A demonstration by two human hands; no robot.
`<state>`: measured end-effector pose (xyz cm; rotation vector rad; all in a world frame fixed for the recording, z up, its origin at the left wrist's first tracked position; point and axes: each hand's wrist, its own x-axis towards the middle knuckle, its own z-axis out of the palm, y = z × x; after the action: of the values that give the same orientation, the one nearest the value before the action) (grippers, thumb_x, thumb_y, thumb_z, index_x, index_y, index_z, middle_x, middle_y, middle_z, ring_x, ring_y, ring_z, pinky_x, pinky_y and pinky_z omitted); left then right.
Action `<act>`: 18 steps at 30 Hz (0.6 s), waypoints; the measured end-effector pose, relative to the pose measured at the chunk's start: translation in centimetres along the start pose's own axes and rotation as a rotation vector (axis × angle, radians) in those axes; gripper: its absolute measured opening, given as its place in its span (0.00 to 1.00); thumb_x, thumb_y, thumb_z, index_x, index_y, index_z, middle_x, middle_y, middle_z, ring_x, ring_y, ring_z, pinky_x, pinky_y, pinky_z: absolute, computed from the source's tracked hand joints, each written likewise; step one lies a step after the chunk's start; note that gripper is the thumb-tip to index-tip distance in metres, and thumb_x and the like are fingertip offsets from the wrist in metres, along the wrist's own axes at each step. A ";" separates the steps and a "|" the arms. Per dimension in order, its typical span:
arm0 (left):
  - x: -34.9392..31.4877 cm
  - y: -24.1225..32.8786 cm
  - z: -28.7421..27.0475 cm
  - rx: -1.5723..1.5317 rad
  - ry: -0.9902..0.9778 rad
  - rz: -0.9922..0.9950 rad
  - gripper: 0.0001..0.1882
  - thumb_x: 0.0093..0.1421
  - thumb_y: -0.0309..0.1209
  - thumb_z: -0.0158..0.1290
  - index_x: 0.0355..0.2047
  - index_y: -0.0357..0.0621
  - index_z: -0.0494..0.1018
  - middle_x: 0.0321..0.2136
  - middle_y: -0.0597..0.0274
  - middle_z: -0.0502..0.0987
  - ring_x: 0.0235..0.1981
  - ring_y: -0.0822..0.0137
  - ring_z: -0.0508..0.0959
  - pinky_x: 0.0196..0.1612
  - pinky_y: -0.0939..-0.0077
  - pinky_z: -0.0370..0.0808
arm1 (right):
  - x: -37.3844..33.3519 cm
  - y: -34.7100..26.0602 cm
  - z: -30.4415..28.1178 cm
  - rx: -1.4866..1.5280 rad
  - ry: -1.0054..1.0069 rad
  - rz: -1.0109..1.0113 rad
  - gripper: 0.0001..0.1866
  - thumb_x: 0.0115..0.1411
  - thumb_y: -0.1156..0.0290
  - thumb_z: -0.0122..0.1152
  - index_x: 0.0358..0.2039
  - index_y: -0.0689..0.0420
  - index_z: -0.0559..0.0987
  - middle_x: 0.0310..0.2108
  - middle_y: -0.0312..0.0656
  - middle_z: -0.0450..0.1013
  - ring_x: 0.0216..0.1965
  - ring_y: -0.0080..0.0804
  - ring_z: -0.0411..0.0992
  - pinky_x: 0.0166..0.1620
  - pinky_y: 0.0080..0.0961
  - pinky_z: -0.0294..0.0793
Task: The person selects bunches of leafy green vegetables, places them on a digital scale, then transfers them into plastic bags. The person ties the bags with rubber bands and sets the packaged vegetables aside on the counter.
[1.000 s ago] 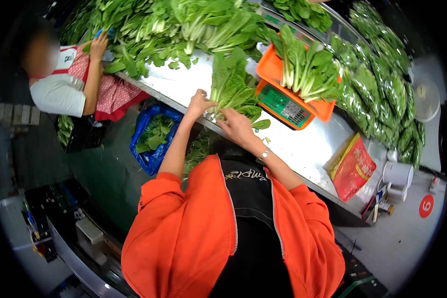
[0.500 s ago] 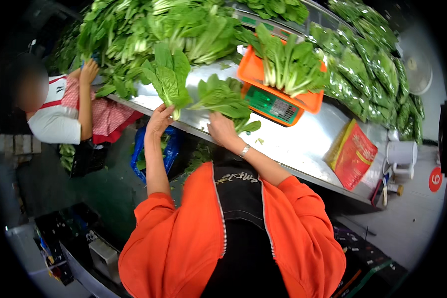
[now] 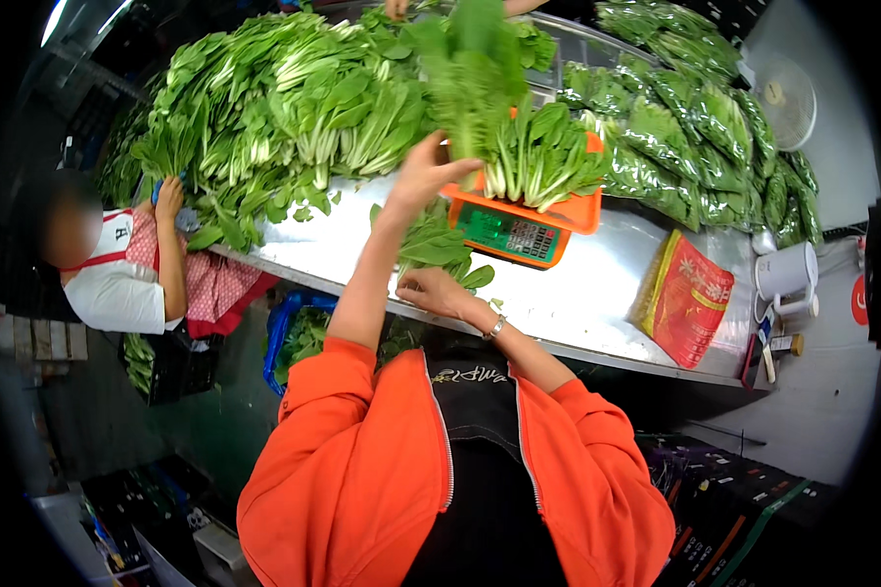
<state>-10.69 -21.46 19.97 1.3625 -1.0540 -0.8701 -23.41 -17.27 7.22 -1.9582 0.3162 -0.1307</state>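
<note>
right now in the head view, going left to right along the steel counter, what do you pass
big heap of loose leafy greens → left hand lifting a green bunch → orange scale tray with greens → red and yellow plastic bag → white electric kettle

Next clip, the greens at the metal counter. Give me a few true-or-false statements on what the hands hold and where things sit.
1. The left hand lifts a leafy bunch above the orange scale. True.
2. The right hand holds a knife. False: it rests on loose greens on the counter.
3. The scale's tray is bare. False: greens lie in it.
4. A red bag lies right of the scale. True.
</note>
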 end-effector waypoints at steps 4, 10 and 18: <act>4.6 -5.6 6.7 0.472 0.068 -0.085 0.30 0.49 0.37 0.63 0.43 0.30 0.62 0.29 0.45 0.75 0.30 0.53 0.77 0.33 0.62 0.72 | -2.9 -0.1 -1.5 -0.057 0.029 0.029 0.16 0.56 0.61 0.55 0.34 0.62 0.76 0.29 0.49 0.76 0.29 0.44 0.75 0.35 0.34 0.72; 4.1 -6.2 8.2 0.691 0.071 0.035 0.29 0.50 0.44 0.61 0.41 0.30 0.67 0.27 0.44 0.76 0.28 0.51 0.77 0.33 0.60 0.71 | -7.6 2.9 -4.4 -0.051 0.255 0.129 0.15 0.56 0.62 0.55 0.35 0.62 0.77 0.29 0.49 0.76 0.27 0.41 0.75 0.33 0.33 0.73; -3.8 -8.5 -3.3 0.504 0.376 0.015 0.24 0.51 0.35 0.61 0.44 0.36 0.68 0.31 0.51 0.76 0.31 0.57 0.77 0.36 0.67 0.72 | -20.3 8.5 -13.3 -0.242 1.409 0.370 0.20 0.59 0.66 0.56 0.48 0.65 0.71 0.42 0.51 0.72 0.44 0.38 0.70 0.47 0.33 0.68</act>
<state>-7.90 -17.26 11.49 1.8478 -1.0173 -0.3155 -47.33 -26.51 5.82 -1.6815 1.6289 -1.2734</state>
